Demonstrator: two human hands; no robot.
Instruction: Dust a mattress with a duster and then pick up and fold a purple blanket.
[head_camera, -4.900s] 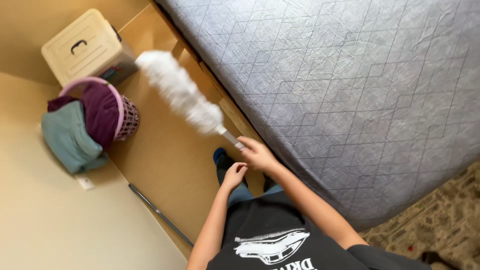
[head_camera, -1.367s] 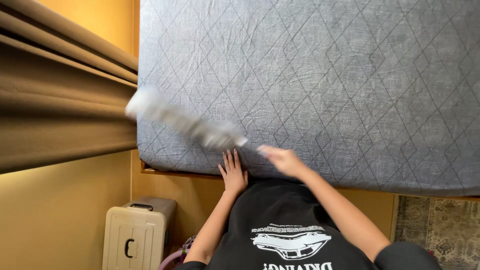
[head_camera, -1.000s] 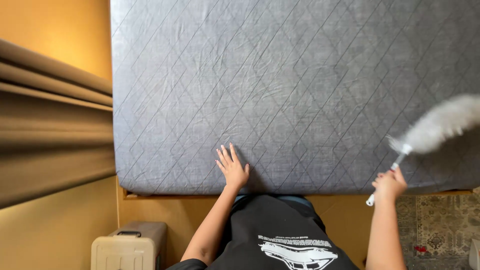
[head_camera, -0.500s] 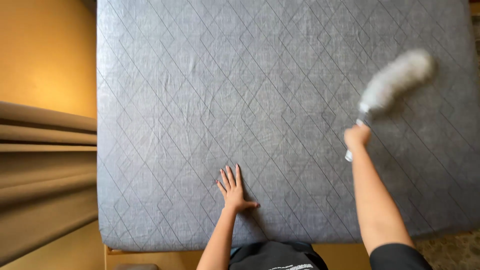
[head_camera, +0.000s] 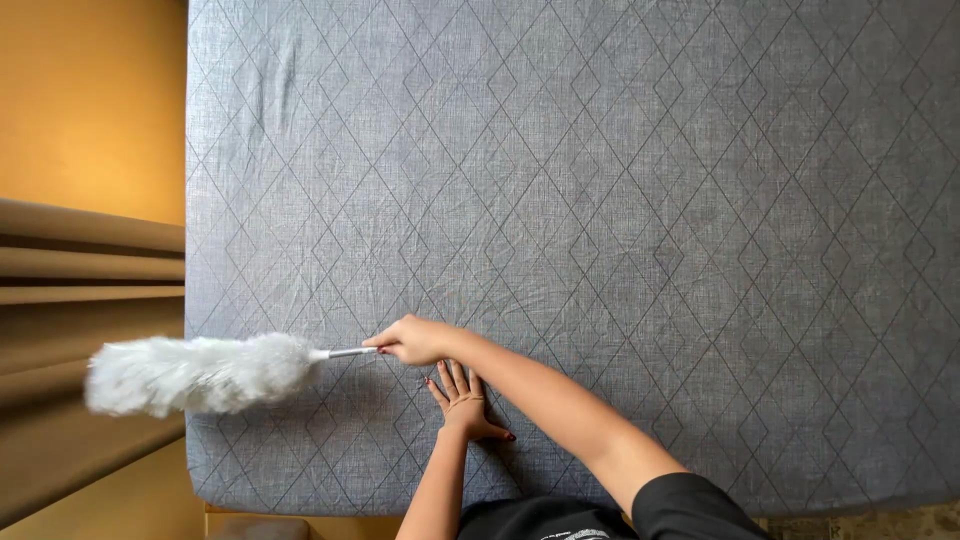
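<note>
Right hand (head_camera: 415, 340): fingers closed tight around the handle of a white feather duster (head_camera: 195, 373), whose fluffy head overhangs the left edge of the grey quilted mattress (head_camera: 620, 200). Left hand (head_camera: 462, 400): fingers spread flat, palm pressed on the mattress, holding nothing.

The right arm reaches across to the left, its hand (head_camera: 415, 341) closed in a fist. The left hand (head_camera: 462, 398) lies flat beneath it, fingers spread, pointing far.
</note>
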